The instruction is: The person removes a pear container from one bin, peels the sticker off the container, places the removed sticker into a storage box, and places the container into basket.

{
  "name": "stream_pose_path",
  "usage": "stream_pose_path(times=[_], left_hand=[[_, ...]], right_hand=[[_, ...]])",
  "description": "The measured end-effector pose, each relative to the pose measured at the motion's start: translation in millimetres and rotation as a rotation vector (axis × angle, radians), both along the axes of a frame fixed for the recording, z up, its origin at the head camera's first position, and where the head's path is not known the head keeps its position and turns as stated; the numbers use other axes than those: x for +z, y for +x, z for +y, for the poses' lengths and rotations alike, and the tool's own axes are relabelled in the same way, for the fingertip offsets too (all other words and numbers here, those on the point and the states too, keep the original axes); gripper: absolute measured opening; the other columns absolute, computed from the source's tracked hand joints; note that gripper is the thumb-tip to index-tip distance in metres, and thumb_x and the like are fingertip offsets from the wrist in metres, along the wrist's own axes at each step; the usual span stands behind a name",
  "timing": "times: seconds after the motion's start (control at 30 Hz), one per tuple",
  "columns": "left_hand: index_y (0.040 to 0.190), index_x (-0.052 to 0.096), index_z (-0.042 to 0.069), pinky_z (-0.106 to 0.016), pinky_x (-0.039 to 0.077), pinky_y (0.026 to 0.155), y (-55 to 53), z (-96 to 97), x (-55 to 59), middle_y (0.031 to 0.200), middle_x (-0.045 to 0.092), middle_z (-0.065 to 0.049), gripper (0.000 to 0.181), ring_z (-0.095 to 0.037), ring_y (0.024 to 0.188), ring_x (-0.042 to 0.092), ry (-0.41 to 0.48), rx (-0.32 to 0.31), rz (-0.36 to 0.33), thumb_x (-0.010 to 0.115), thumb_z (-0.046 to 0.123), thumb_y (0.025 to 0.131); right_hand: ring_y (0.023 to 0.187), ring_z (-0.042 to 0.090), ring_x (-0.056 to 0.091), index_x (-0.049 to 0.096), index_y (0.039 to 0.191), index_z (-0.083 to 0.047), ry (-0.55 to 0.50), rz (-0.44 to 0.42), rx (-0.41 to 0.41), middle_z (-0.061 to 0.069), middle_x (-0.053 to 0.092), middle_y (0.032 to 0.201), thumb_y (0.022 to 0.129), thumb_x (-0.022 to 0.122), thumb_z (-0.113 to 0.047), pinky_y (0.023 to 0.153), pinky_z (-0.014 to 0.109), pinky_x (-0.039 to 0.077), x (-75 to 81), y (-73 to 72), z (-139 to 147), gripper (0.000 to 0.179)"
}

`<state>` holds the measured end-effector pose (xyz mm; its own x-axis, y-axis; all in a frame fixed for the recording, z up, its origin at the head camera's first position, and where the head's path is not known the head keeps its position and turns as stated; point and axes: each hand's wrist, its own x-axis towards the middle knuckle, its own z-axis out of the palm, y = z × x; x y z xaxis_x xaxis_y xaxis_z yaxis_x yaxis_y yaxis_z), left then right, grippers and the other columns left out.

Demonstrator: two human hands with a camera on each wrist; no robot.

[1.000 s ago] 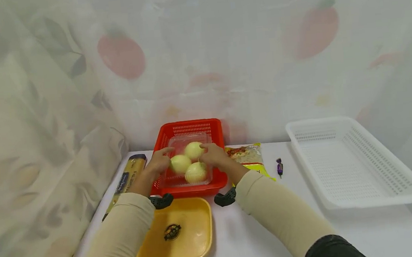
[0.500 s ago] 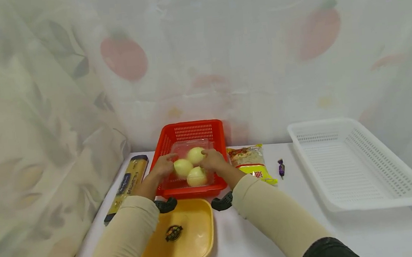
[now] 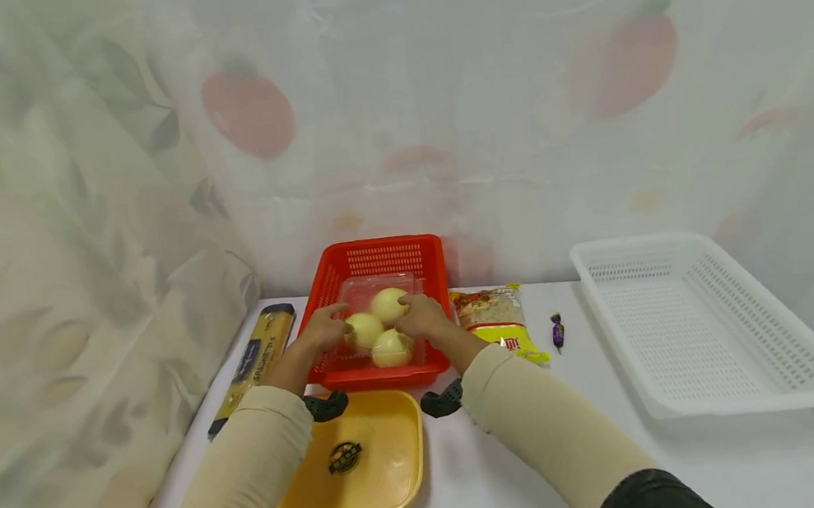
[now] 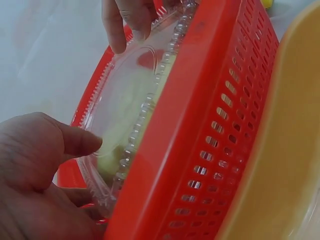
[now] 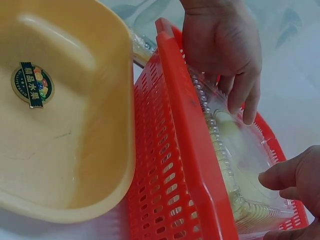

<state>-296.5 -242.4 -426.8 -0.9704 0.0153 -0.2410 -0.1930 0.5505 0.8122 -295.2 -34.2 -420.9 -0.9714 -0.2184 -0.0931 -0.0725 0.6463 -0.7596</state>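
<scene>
A clear plastic box (image 3: 359, 290) with a lid sits down inside the red basket (image 3: 395, 247). Through the lid show several pale yellow, onion-like round things (image 3: 387, 306). My left hand (image 3: 327, 327) grips the box's left side; in the left wrist view its thumb (image 4: 82, 142) lies on the lid (image 4: 127, 75) while the fingers reach down between box and basket wall. Opposite, my right hand (image 3: 424, 318) holds the right side the same way, thumb (image 5: 280, 175) on the lid in the right wrist view. Its lower fingers are partly hidden.
A yellow tray (image 3: 394, 487) with a round label stands right in front of the basket. Left lies a spaghetti pack (image 3: 261, 356). To the right are a yellow food bag (image 3: 495, 315), a purple-wrapped candy (image 3: 558, 333) and a white basket (image 3: 721, 403). Curtains hang behind and left.
Both hands have lowered the box further into the red basket over the first half second. Since then the hands and box have barely moved; the view shifts slightly.
</scene>
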Motion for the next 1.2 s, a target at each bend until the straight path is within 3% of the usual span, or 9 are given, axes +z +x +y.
stream_pose_path(times=[0.1,0.23,0.33,0.43,0.6,0.7,0.9,1.03,1.2], left_hand=[[0.147,0.037,0.000,-0.044,0.045,0.086,0.5,0.5,4.6,0.143,0.038,-0.023,0.056,-0.035,0.112,0.044,-0.024,-0.029,0.016,0.054,0.007,0.094],[0.148,0.034,0.000,-0.053,0.034,0.102,1.4,2.2,11.7,0.147,0.035,-0.023,0.057,-0.038,0.128,0.037,-0.019,-0.036,0.029,0.054,0.008,0.095],[0.149,0.033,0.003,-0.053,0.035,0.102,1.6,4.2,17.5,0.147,0.036,-0.023,0.059,-0.037,0.126,0.040,-0.017,-0.024,0.027,0.055,0.011,0.095],[0.150,0.033,0.006,-0.051,0.038,0.100,2.3,8.4,25.7,0.147,0.037,-0.022,0.060,-0.036,0.123,0.041,-0.024,-0.019,0.032,0.056,0.014,0.095],[0.150,0.036,0.011,-0.051,0.039,0.099,6.8,20.9,45.4,0.144,0.040,-0.019,0.061,-0.036,0.123,0.041,0.006,0.002,0.050,0.059,0.018,0.094],[0.148,0.040,0.010,-0.051,0.035,0.102,12.7,29.9,60.3,0.146,0.039,-0.017,0.058,-0.036,0.129,0.037,0.006,0.003,0.115,0.059,0.019,0.094],[0.148,0.040,0.016,-0.055,0.029,0.105,28.0,47.5,91.3,0.150,0.035,-0.012,0.058,-0.035,0.134,0.032,-0.056,-0.026,0.214,0.060,0.026,0.095],[0.148,0.041,0.018,-0.056,0.029,0.105,41.7,55.2,109.7,0.150,0.036,-0.010,0.058,-0.034,0.134,0.032,-0.075,-0.043,0.289,0.061,0.028,0.094],[0.147,0.042,0.017,-0.056,0.034,0.102,63.5,67.0,125.9,0.148,0.038,-0.011,0.059,-0.033,0.135,0.030,-0.159,-0.066,0.452,0.062,0.031,0.094]], right_hand=[[0.094,0.026,0.052,0.054,0.138,-0.009,0.003,-0.001,-0.008,0.011,0.061,0.121,0.083,0.069,-0.013,0.068,0.031,0.048,1.3,-0.6,0.8,0.057],[0.094,0.026,0.055,0.054,0.137,-0.008,0.004,0.018,-0.012,0.011,0.066,0.110,0.084,0.069,-0.014,0.069,0.033,0.050,4.2,-0.7,3.5,0.056],[0.097,0.028,0.057,0.054,0.137,-0.006,-0.006,0.035,-0.006,0.011,0.066,0.110,0.084,0.069,-0.014,0.076,0.036,0.051,8.8,0.6,6.6,0.056],[0.103,0.028,0.056,0.054,0.137,-0.007,-0.024,0.045,0.001,0.012,0.062,0.122,0.083,0.068,-0.015,0.083,0.038,0.050,16.4,2.7,11.1,0.056],[0.091,0.028,0.056,0.049,0.143,-0.015,-0.086,0.025,0.015,0.011,0.055,0.132,0.085,0.066,-0.017,0.078,0.040,0.051,35.4,7.1,24.6,0.060],[0.092,0.029,0.056,0.047,0.144,-0.016,-0.096,0.043,0.029,0.011,0.054,0.133,0.088,0.066,-0.020,0.079,0.042,0.051,47.8,10.4,36.3,0.059],[0.116,0.030,0.048,0.045,0.145,-0.018,-0.078,0.098,0.020,0.010,0.047,0.140,0.091,0.064,-0.026,0.092,0.049,0.046,77.3,23.9,66.0,0.057],[0.118,0.031,0.046,0.044,0.146,-0.022,-0.027,0.196,0.016,0.011,0.046,0.140,0.090,0.064,-0.031,0.089,0.051,0.047,95.1,40.2,85.4,0.060],[0.120,0.034,0.045,0.044,0.146,-0.022,0.033,0.377,-0.008,0.014,0.043,0.140,0.090,0.062,-0.032,0.086,0.055,0.048,116.3,67.3,109.8,0.060]])
